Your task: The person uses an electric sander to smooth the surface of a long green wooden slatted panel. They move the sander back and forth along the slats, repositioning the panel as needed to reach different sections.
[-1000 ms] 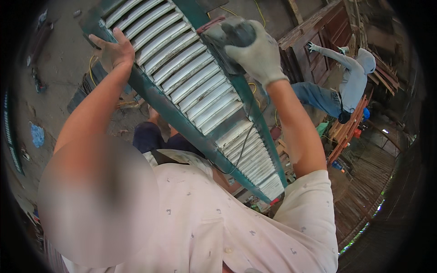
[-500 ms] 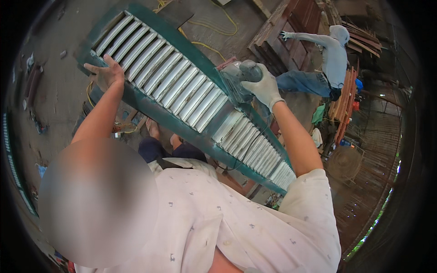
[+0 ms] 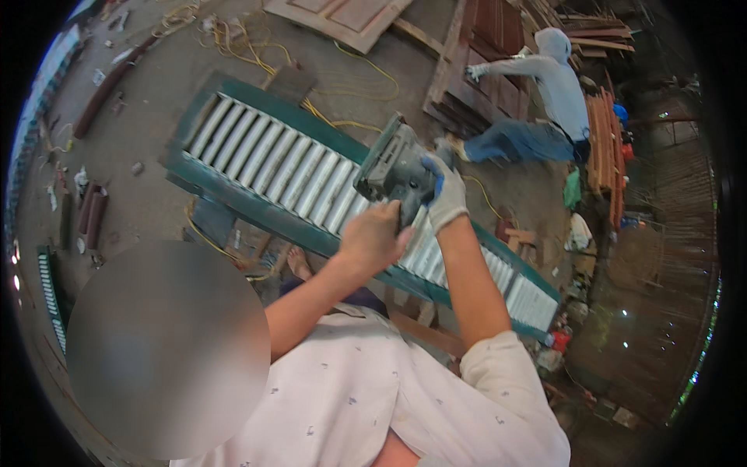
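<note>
Gripping a dark power sander [image 3: 406,167], the gloved right hand [image 3: 445,198], fingers wrapped round its body; bare left hand [image 3: 372,237] half curled at the sander's lower side, thumb out to the right, cannot tell whether it has firm hold; sander tilted, base plate facing left, over the middle of a long green panel [image 3: 264,208] with pale slats [image 3: 268,159]; right forearm [image 3: 471,272] rising steeply, left forearm [image 3: 311,303] slanting up and rightward, the 2 hands close together; beyond, 1 co-worker [image 3: 556,93] in a pale hooded top reaching to brown wooden doors [image 3: 486,78].
</note>
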Available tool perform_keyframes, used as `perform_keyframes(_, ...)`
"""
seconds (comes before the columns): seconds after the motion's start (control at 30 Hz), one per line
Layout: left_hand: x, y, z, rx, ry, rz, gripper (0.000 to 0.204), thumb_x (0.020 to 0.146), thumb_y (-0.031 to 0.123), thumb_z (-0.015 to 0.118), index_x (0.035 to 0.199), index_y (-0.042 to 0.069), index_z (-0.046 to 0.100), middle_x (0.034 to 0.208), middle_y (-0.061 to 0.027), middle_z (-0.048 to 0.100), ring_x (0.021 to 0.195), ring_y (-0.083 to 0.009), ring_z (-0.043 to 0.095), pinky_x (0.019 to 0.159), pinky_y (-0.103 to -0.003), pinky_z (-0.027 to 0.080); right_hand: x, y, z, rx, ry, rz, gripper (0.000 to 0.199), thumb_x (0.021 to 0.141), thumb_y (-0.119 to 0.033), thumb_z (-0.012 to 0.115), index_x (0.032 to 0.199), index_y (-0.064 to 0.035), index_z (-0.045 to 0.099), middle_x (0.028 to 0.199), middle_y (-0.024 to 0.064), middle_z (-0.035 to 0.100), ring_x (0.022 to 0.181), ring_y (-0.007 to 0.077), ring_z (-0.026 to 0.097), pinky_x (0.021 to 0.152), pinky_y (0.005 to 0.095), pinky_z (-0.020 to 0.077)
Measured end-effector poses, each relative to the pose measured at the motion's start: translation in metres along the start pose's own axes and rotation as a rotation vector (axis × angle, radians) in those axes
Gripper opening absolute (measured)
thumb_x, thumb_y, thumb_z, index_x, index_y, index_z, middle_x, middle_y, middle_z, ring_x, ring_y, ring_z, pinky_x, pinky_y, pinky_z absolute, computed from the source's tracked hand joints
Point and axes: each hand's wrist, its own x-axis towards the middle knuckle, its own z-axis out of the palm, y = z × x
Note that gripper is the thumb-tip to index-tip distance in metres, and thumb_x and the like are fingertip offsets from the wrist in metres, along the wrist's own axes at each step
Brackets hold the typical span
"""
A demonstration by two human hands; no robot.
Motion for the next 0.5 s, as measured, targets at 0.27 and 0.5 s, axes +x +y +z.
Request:
perform_keyframes(0.27,0.014,-0.013,-0.027,-0.281,-0.140,-0.112,0.043,0.084,0.020,0.074,0.116,-0.003,0.058,0.105,-0.0308,0.073,0.104,-0.0497,0.071,0.090,-0.054,0.054,-0.073,-0.031,0.027,-0.230,-0.129,-0.250,0.069,0.087,-0.021,0.090,0.148,-0.0057,0.060,0.138,0.0128,0.066,0.118,0.0281,0.070,0.101,0.0395,0.0575)
perform_keyframes(0.5,0.025,-0.018,-0.136,-0.191,-0.473,0.144,0.041,0.075,0.017,0.071,0.110,-0.003,0.068,0.095,-0.0232,0.072,0.095,-0.0414,0.071,0.086,-0.049,0.053,-0.117,-0.105,0.036,-1.793,-0.462,-1.335,0.092,0.066,-0.038,0.098,0.147,-0.0133,0.061,0.140,0.0160,0.065,0.126,0.0402,0.067,0.108,0.0492,0.0545)
